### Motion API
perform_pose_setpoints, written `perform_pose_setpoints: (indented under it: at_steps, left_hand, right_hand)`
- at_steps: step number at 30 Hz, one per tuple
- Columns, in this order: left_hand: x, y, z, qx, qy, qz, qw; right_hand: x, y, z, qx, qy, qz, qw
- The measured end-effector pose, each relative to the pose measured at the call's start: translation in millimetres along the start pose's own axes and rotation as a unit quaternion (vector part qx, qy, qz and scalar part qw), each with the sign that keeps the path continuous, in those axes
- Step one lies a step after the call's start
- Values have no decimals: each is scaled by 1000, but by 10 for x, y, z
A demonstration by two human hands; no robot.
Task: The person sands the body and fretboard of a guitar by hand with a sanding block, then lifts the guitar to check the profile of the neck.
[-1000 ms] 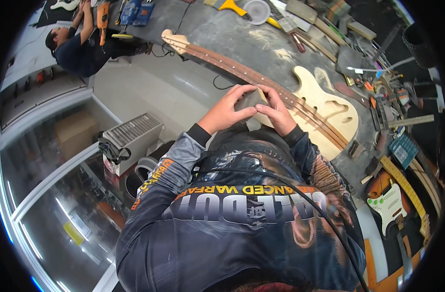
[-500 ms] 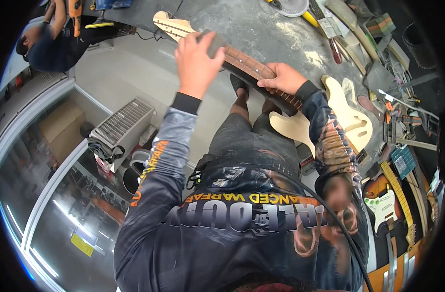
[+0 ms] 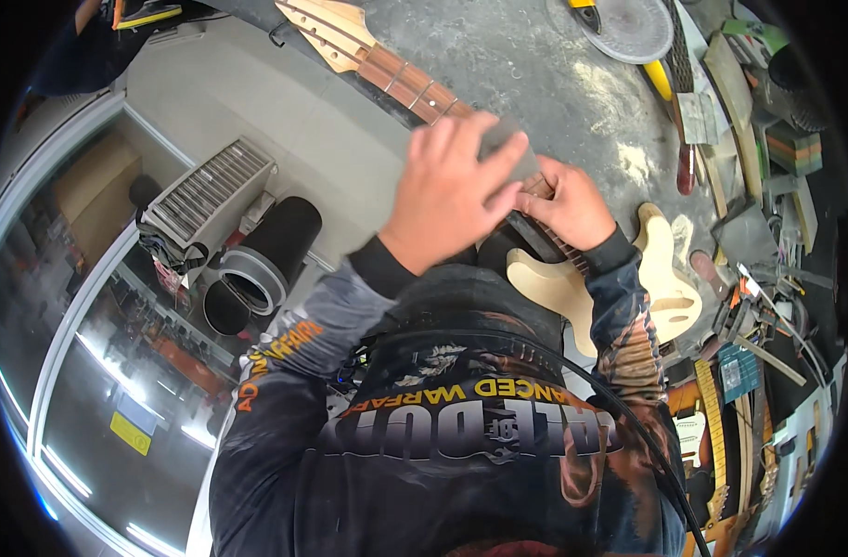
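My left hand, slightly blurred, grips a flat grey block over the fretboard of a guitar neck with pale headstock. My right hand is closed around the neck just below and right of the block, thumb lying across it. The neck runs diagonally from the bench's back left toward me, joined to an unfinished pale guitar body, which is partly hidden behind my right arm.
The grey workbench carries a round clear container, wood strips, blocks and scattered tools along the right. To my left are a metal heater-like unit, a black cylinder and a glass-doored cabinet. A co-worker's dark clothing shows top left.
My left hand has moved from up near the headstock down along the neck with the block, close to my right hand. The view has shifted, leaving less of the co-worker showing.
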State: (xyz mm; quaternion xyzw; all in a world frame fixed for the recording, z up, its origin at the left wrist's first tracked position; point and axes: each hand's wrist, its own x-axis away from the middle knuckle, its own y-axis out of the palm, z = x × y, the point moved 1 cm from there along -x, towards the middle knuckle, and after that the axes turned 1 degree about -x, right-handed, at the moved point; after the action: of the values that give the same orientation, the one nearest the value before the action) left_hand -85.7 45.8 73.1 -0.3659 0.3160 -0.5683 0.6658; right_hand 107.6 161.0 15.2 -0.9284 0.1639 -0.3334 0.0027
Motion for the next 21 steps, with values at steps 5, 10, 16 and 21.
perform_pose_setpoints:
  at_steps: [5,10,16,21]
  left_hand:
    - [-189,-177,-526,-75,-90,70,991]
    - [-1,61,-162,-9,24,20,999]
    - [-14,-12,-166,-7,-14,32,999]
    - [-116,69,-789,6,-56,181,982]
  right_hand:
    - [0,-59,-85,6,24,-20,1000]
    - [-34,-30,109,-68,39,-44,996]
    - [-66,-58,21,-93,49,-57,993]
    - [-75,-83,105,-65,29,-73,995]
